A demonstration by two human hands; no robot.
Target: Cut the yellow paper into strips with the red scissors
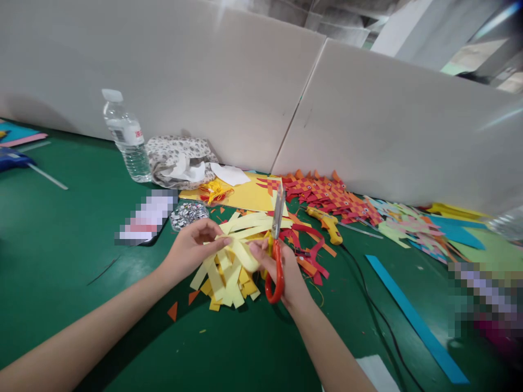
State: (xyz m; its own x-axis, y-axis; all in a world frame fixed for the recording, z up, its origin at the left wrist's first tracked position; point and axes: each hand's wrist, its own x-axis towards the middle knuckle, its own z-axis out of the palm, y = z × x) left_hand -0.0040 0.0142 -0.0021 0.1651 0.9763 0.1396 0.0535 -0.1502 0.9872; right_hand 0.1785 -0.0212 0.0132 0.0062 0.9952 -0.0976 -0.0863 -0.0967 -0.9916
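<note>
Between my two hands is a pale yellow paper strip (245,256), bent into a curve. My left hand (200,245) pinches its left end between thumb and fingers. My right hand (281,267) grips the strip's right side and also carries red-handled scissors (278,218), their blades pointing up and away from the strip. Below and behind the hands lies a heap of yellow paper strips (223,280). Red and orange paper scraps (312,250) lie just right of the right hand.
A yellow glue gun (327,223) with a black cord lies to the right, near a blue strip (417,318). Woven red-orange paper pieces (322,193) line the partition (163,65). Leftward are a phone (149,218), a bag of small round pieces (188,215) and a water bottle (127,136).
</note>
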